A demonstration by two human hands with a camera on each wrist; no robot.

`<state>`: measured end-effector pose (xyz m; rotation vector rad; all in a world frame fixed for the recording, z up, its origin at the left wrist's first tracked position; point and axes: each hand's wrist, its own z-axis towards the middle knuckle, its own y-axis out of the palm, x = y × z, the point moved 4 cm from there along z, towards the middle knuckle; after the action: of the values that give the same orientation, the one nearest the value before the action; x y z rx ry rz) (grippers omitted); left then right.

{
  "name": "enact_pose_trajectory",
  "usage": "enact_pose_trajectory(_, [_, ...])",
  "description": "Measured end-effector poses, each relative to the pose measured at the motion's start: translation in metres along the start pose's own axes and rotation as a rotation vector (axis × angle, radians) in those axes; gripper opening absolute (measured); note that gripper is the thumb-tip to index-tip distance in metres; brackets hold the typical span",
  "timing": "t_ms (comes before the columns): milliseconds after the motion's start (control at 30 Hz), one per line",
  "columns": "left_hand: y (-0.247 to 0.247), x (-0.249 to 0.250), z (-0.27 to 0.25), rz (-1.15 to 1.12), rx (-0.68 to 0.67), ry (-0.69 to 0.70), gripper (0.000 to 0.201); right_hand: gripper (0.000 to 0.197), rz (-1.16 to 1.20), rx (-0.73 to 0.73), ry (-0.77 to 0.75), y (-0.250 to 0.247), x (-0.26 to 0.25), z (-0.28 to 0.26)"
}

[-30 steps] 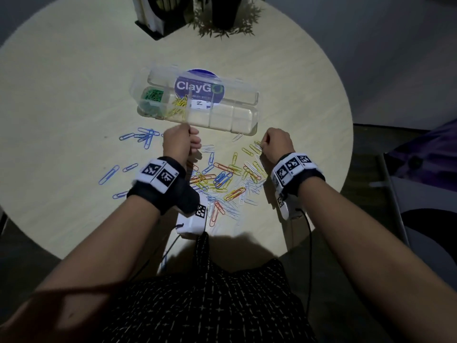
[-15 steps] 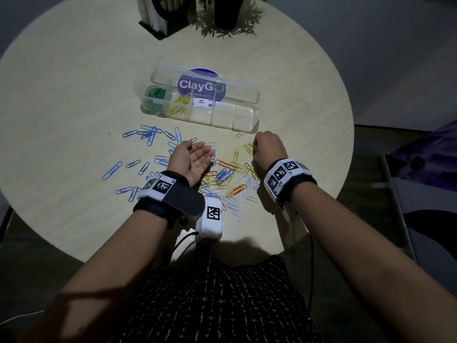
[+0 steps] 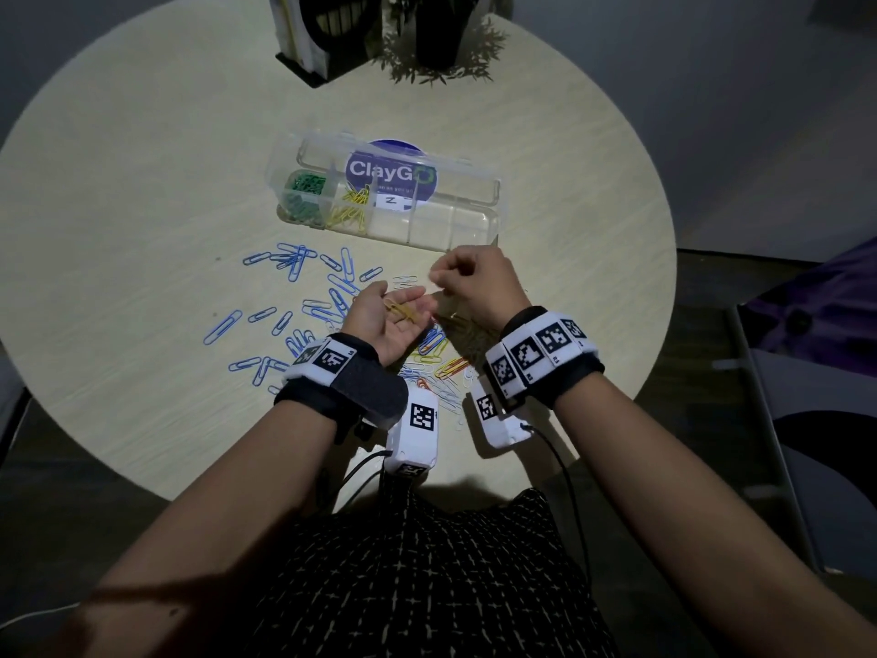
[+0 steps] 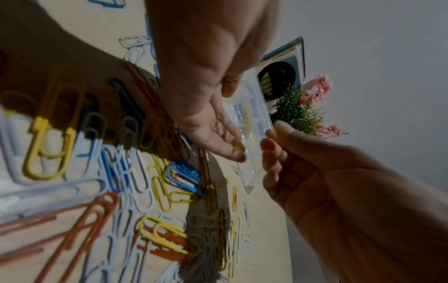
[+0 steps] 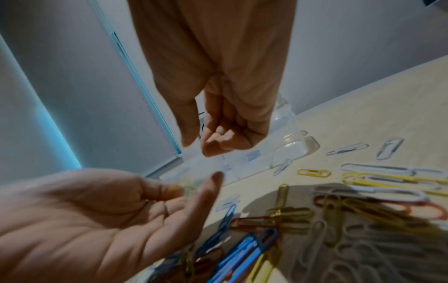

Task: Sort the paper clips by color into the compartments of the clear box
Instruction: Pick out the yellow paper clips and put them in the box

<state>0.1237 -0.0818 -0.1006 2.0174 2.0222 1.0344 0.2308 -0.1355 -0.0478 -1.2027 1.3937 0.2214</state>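
I read "ClayGo" on the round blue label of the clear box, which lies just beyond my right hand; green clips fill its leftmost compartment, yellow clips the next. My left hand lies palm up, fingers relaxed, cradling a few yellow paper clips. The right hand's fingers are curled just above those fingertips; whether they pinch anything I cannot tell. Blue clips scatter left of my left hand, a mixed pile beneath both wrists. Beyond the box stand a potted plant and a stand.
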Motion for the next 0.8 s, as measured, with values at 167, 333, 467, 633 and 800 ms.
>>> enact_pose_trajectory(167, [-0.009,0.002,0.003,0.059,0.040,-0.019,0.043,0.020,-0.362,0.178,0.138,-0.019,0.027,0.021])
enact_pose_trajectory(333, [-0.022,0.009,0.004,0.044,0.053,-0.006,0.042,0.023,-0.660,0.075,0.166,-0.006,0.041,0.023])
enact_pose_trajectory(467, [-0.032,0.012,0.004,0.007,0.089,0.009,0.041,0.022,-0.665,0.035,0.187,-0.002,0.038,0.023])
enact_pose_trajectory(633, [-0.039,0.012,0.001,-0.002,0.105,0.012,0.039,0.014,-0.494,0.092,0.246,0.006,0.028,0.019])
enact_pose_trajectory(800, [-0.040,0.012,-0.005,-0.038,0.093,0.026,0.040,0.020,-0.500,0.086,0.283,0.017,0.029,0.012])
